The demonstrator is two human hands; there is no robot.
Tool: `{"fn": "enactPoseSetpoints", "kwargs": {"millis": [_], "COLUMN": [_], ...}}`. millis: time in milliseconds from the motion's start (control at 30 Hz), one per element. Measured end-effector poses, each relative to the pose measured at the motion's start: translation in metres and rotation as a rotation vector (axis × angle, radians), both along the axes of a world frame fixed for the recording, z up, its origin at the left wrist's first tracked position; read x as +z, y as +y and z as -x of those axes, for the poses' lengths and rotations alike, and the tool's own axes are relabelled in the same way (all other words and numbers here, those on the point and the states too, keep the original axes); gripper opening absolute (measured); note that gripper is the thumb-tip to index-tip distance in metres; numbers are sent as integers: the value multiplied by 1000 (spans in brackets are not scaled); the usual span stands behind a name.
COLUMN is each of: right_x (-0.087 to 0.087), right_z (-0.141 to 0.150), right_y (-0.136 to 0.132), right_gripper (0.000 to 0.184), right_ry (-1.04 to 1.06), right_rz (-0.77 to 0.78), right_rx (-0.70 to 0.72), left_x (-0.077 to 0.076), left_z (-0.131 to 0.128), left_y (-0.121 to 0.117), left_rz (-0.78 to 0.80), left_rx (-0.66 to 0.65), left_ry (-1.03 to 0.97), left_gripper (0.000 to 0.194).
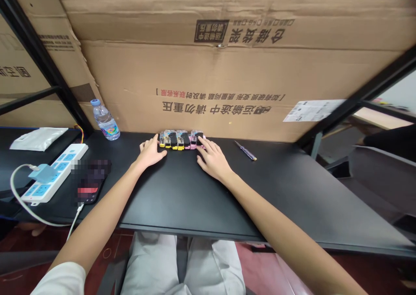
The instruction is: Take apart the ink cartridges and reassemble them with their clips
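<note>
A row of small ink cartridges [177, 140] stands at the back of the black desk, against the cardboard. They look clear and black, with yellow parts on the left and pink parts on the right. At the row's left end, my left hand [151, 152] rests with its fingertips against the outermost piece and its thumb apart. My right hand [215, 158] lies at the other end, fingers stretched out, the fingertips touching the pink-edged pieces and partly hiding them. Neither hand is wrapped round a cartridge.
A screwdriver [246, 150] lies to the right on the desk [195, 191]. On the left are a water bottle [106, 121], a phone [92, 182] on a cable, a white power strip [56, 173] with a plugged-in charger [42, 173] and a white packet [39, 139]. Cardboard [136, 69] walls off the back.
</note>
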State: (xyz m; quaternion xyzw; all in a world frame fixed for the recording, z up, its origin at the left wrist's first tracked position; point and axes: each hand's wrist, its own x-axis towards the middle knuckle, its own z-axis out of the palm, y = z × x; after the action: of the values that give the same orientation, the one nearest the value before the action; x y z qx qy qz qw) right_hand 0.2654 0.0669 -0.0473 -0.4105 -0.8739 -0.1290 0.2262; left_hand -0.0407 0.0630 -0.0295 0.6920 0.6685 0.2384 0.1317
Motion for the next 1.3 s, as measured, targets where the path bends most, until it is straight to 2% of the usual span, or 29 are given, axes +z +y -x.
{"fn": "enactPoseSetpoints", "kwargs": {"millis": [200,367,567,667,767,933,1100,1167,1300], "right_x": [-2,-1,7,14,21,28,29,27,22], "right_z": [-1,1,2,1,1,8,12,7,-7], "right_y": [1,-1,-5,-12,-23,-37,-36,-31,-19], "right_gripper": [41,41,37,34,32,22,12,20,46], "right_ry": [-68,-82,-20,66,161,263,390,439,447], "right_rz": [-39,-25,-91,-171,-232,-224,-81,47,344], "right_rx": [-55,-60,-32,38,174,360,347,283,196], "left_x": [1,6,15,21,26,26,24,25,25], "left_z": [-1,-9,-15,-19,-27,-37,-40,-39,-29], "left_y": [-1,-4,-11,-17,-24,-28,-30,-30,-24], "left_rz": [-35,-264,-474,-565,-635,-678,-588,-500,-327], "left_rx": [9,-50,-140,-323,-501,-586,-665,-641,-485], "left_ry": [-18,-59,-92,-82,-44,-41,-81,-142,-349], "left_gripper": [89,85,63,55,53,25,20,20,30]}}
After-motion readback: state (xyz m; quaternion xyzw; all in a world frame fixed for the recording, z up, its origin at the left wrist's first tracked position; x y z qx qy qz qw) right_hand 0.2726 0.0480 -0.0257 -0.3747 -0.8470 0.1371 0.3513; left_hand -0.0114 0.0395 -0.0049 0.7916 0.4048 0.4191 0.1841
